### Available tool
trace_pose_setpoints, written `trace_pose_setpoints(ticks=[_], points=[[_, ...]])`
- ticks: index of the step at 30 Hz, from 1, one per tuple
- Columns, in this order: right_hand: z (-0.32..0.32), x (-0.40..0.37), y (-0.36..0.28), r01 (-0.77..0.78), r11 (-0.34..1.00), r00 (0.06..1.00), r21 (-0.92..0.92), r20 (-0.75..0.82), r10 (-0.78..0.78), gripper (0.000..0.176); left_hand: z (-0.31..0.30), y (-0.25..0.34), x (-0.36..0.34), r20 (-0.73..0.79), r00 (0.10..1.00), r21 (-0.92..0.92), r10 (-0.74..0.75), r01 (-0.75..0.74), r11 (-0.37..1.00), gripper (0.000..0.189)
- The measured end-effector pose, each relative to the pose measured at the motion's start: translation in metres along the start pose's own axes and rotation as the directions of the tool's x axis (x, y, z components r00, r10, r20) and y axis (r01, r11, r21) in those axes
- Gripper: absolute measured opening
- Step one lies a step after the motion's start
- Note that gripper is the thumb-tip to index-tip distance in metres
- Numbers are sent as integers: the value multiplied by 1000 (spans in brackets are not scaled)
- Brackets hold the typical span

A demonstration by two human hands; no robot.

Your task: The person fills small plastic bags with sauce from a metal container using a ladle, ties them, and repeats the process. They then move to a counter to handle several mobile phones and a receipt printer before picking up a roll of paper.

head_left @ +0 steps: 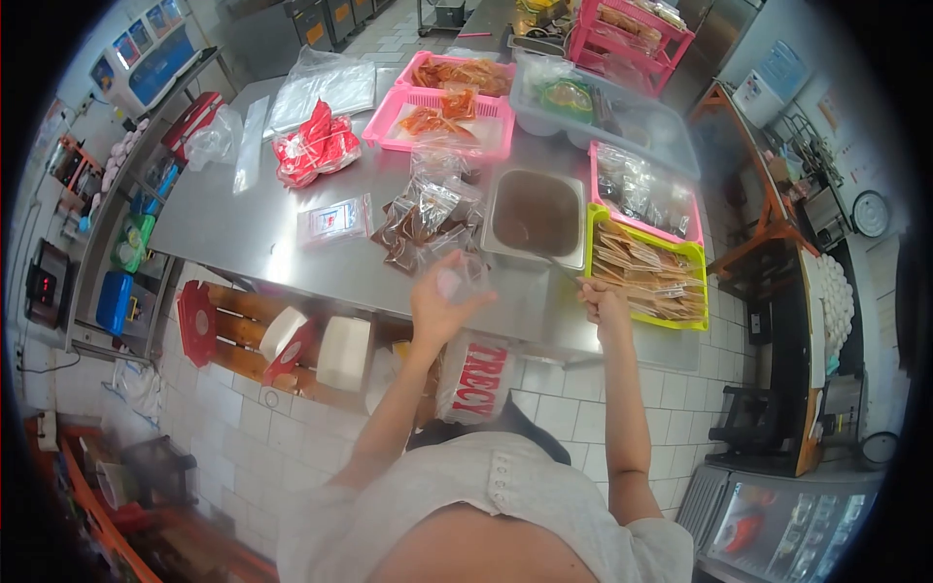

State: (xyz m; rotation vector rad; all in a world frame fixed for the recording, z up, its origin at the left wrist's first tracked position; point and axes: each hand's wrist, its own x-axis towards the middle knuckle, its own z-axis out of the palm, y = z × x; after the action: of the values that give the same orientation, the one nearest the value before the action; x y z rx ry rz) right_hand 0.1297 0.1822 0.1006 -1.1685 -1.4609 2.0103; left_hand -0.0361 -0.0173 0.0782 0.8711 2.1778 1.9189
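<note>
My left hand is closed around a small clear plastic bag, held up in front of the table's near edge. In my right hand is a thin-handled metal utensil. It slants toward the near right corner of a steel pan of brown liquid; its far end cannot be made out. Several filled packets of brown sauce are heaped left of the pan, just beyond my left hand. Close by my right hand sits a yellow-green basket packed with flat light-brown packets.
Pink baskets with orange packets stand at the back of the steel table. A clear tub and another pink basket are at right. Red-and-white plastic, clear bags and a bag pack lie left.
</note>
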Motion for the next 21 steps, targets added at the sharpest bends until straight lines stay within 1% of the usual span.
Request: trace_pose_setpoints(ticks=[1,2,3,4,5,6,8,9,10,12,14,15,17,18,19,20,21], points=[[0,0,-4,21,1000,1000,-2,3,-21,17,2,3,5,-10,1000,2,-2,2,1000,67],[0,0,-10,23,1000,1000,-6,12,-23,17,4,8,12,1,1000,-6,31,-31,999,67],[1,-2,-19,57,998,998,-15,-4,-57,17,7,13,20,12,998,-14,67,-67,998,67],[1,-3,-29,91,996,996,-24,-21,-91,18,8,21,27,3,997,-14,71,-71,997,67],[-1,-3,-39,135,989,991,-61,-11,-136,18,10,29,33,36,998,15,60,-61,998,65],[-1,-7,-51,143,988,990,-63,-4,-143,18,13,35,40,69,996,45,49,-53,998,63],[0,-13,-74,212,977,977,4,-1,-212,17,22,43,54,65,995,27,70,-72,997,62],[-1,-15,-83,298,954,954,-13,43,-297,16,27,46,60,70,994,13,81,-82,997,60],[0,-18,-92,304,953,952,-14,48,-303,16,32,50,67,64,994,12,85,-86,996,60],[4,-28,-110,388,919,921,-63,-1,-389,16,41,56,79,119,991,-110,55,-42,993,59],[6,-41,-123,416,907,909,-63,19,-416,17,46,62,87,116,990,-145,84,-67,987,60],[7,-44,-127,469,880,883,-81,12,-470,17,48,67,90,117,987,-178,109,-87,980,60],[7,-48,-129,561,819,826,-119,11,-564,17,49,75,92,106,986,-186,132,-111,976,61],[7,-51,-129,564,817,823,-118,12,-567,17,49,79,93,95,984,-193,147,-127,973,61],[8,-53,-130,594,790,799,-151,3,-601,16,50,81,93,92,984,-193,151,-131,972,61],[9,-56,-130,622,761,774,-185,-4,-633,16,50,82,92,89,982,-221,168,-145,964,62],[10,-57,-130,624,759,772,-184,-1,-635,16,50,85,91,84,979,-250,184,-158,955,62]])
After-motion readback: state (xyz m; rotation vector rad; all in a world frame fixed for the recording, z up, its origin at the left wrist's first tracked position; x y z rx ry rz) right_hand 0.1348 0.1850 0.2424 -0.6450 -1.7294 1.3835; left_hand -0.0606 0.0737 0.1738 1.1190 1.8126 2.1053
